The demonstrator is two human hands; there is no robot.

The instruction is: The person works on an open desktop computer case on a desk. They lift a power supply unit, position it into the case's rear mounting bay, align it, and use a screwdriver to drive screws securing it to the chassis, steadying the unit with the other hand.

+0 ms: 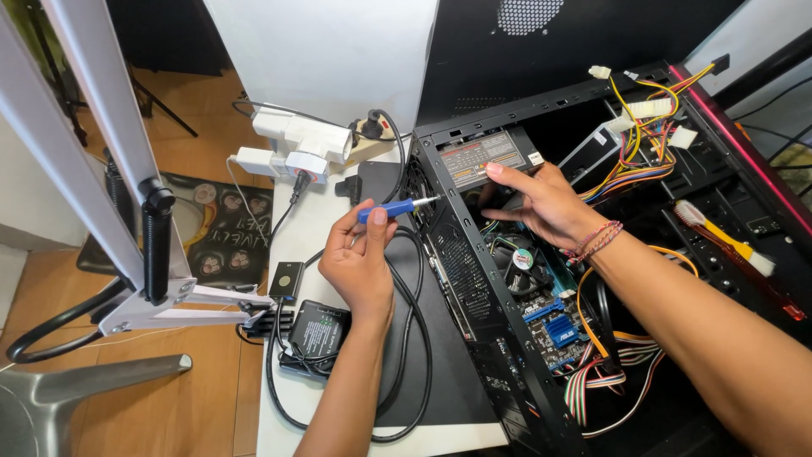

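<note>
The left hand (359, 254) is closed around a small blue-handled screwdriver (396, 206), pinching the handle between thumb and fingers. The tool lies nearly level, its thin metal tip touching the rear wall of an open black computer case (474, 279) near the top corner — right where the power supply (486, 156) sits inside.

The right hand (541, 203) reaches into the case from above, fingers spread and pressed flat against the side of the power supply, gripping nothing but steadying the box. A braided bracelet (596, 241) circles that wrist.

Below the right hand, inside the case, sits a round cooler fan (520, 262) on the blue motherboard (554, 326). A bundle of yellow, red and black wires (639, 140) with white plugs hangs at the upper part of the case, and striped flat cables (605, 372) curl near the bottom. A brush (719, 237) with a yellow handle rests on the far side of the case.

On the white table (317, 220) to the left of the case lie a black cable loop (414, 338), a black power brick (317, 332) and a white power strip (296, 144) with plugs in it. A lamp arm (101, 144) on a spring mount stands at the left edge.
</note>
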